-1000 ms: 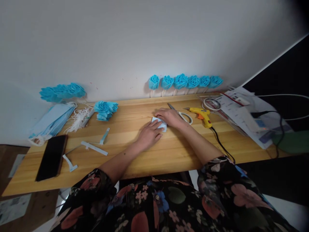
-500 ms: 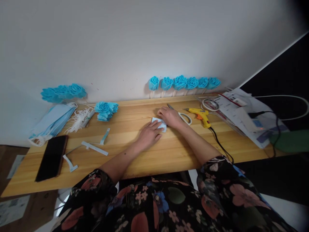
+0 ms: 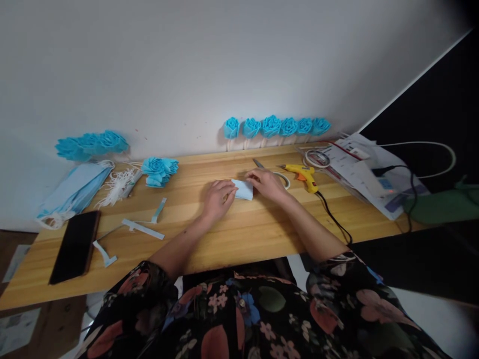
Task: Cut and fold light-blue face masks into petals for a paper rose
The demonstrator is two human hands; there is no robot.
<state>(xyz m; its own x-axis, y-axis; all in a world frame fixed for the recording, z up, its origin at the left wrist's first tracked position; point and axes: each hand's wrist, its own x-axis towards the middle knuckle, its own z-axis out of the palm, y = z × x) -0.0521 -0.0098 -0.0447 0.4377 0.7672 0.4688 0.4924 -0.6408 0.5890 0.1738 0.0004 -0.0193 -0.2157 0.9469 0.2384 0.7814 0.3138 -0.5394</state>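
A small folded piece of pale blue mask fabric [image 3: 243,189] lies on the wooden table [image 3: 247,234] between my hands. My left hand [image 3: 217,198] rests at its left edge with fingers curled and fingertips pinching that edge. My right hand [image 3: 266,182] holds the right edge, fingers bent over it. Just behind my right hand lie white-handled scissors [image 3: 279,175].
A yellow glue gun [image 3: 305,175] with a black cord lies right of the scissors. Blue fabric roses [image 3: 275,125] line the wall; more roses [image 3: 159,169] and stacked masks [image 3: 73,192] sit at left. A black phone [image 3: 74,245], cut strips [image 3: 144,228], tape roll [image 3: 317,158] and papers [image 3: 368,172] lie around.
My left hand has slid off the top of the blue piece to its left edge. The piece now shows between both hands. My view has shifted slightly.
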